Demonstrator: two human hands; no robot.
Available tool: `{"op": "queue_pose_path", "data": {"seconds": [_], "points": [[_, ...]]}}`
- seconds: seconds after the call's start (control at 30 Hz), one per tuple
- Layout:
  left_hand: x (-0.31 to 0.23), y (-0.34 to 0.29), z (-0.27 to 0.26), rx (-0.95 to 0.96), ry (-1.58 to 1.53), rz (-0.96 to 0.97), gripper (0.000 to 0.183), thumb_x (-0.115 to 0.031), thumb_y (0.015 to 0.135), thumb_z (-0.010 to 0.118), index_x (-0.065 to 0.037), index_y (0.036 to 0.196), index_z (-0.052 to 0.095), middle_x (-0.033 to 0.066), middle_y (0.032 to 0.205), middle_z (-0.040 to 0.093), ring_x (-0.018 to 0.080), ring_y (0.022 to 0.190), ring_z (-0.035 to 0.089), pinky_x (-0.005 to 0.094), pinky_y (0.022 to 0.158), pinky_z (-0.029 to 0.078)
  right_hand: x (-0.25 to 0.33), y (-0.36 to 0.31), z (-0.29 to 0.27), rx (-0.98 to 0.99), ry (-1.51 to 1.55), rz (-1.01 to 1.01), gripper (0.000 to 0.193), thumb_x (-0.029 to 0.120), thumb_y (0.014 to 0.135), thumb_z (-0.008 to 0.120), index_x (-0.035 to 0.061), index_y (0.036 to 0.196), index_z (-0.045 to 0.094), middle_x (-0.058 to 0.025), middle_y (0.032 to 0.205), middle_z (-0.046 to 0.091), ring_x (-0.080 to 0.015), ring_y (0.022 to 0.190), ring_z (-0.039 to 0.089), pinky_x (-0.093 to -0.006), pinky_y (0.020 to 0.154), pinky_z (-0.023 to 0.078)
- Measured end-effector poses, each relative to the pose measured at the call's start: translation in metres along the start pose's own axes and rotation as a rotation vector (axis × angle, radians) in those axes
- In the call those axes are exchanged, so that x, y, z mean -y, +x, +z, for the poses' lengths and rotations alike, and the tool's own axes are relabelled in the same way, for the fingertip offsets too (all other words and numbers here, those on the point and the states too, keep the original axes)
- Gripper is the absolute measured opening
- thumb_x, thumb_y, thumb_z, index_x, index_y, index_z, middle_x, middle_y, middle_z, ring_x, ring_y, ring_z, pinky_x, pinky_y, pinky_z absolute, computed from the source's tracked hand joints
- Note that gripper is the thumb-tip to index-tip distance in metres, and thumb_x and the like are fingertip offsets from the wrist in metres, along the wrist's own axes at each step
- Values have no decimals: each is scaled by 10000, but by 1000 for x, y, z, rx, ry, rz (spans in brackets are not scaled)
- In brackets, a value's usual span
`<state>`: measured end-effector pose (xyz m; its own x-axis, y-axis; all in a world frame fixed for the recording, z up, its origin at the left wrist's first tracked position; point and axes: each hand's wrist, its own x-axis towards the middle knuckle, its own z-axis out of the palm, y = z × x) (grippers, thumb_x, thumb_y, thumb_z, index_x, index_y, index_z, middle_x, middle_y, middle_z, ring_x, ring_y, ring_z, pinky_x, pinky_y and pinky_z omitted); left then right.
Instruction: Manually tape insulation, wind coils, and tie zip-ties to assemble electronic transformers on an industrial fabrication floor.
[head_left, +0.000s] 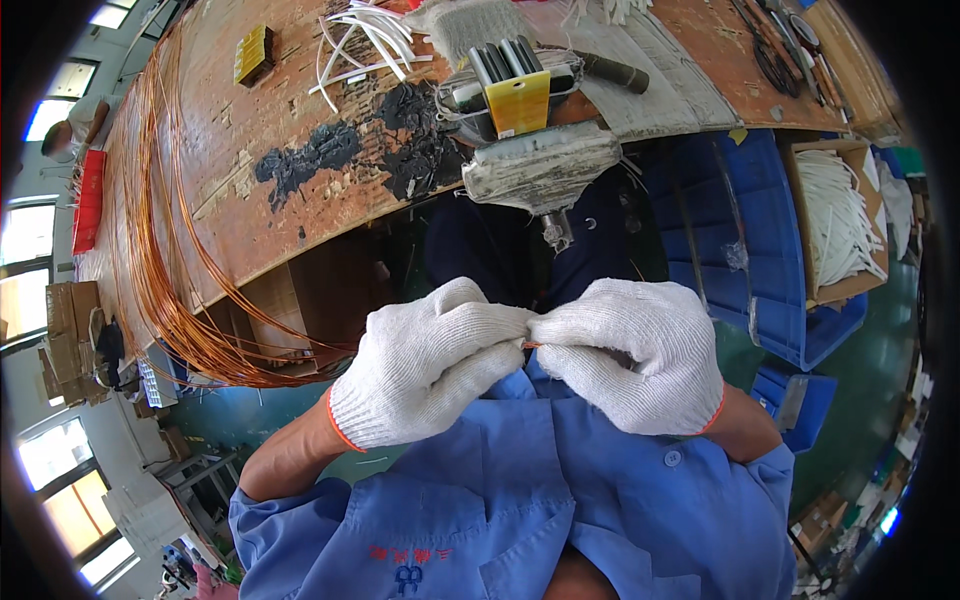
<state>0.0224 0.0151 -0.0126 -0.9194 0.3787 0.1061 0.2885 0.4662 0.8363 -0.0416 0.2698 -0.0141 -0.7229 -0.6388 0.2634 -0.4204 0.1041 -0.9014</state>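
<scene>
Pinching w/ left hand in white knit glove, orange cuff [430, 360]: thumb + index closed, other fingers curled. Same w/ right hand in white knit glove [635, 355], tips meeting L's. Gripping betw. both a thin copper-orange strand [531, 345], just a sliver showing, in front of torso; can't tell if joined to big loose coil of thin copper wire [150, 250], draped over L edge of worn brown wooden bench [260, 120]. Prob. held tip-to-tip, close in, for fine control + good view. Note cloth-wrapped grey metal vise [545, 165] at bench edge, prob. padded vs. scratches; also brown cardboard box [850, 290] of thin white tubes [835, 220] at R, prob. within reach.
</scene>
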Motion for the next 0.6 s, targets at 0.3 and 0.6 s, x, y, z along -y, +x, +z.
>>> {"op": "queue_pose_path", "data": {"seconds": [0.3,0.6], "points": [[-3,5,-3,36,80,4,284,-156,998,833,-78,1267,786,110,968,708,304,741,757,398,646,604,-6,-1,4,-59,-115,-132,183,61,897,879,91,1065,815,-79,851,749,-244,678,724,-362,592,564],[-5,8,-1,55,195,12,245,-203,995,834,-98,1211,789,74,927,731,295,731,767,393,628,614,-9,-6,3,15,-476,-291,296,126,859,857,130,1140,765,-25,831,676,-215,704,692,-379,563,543]]}}
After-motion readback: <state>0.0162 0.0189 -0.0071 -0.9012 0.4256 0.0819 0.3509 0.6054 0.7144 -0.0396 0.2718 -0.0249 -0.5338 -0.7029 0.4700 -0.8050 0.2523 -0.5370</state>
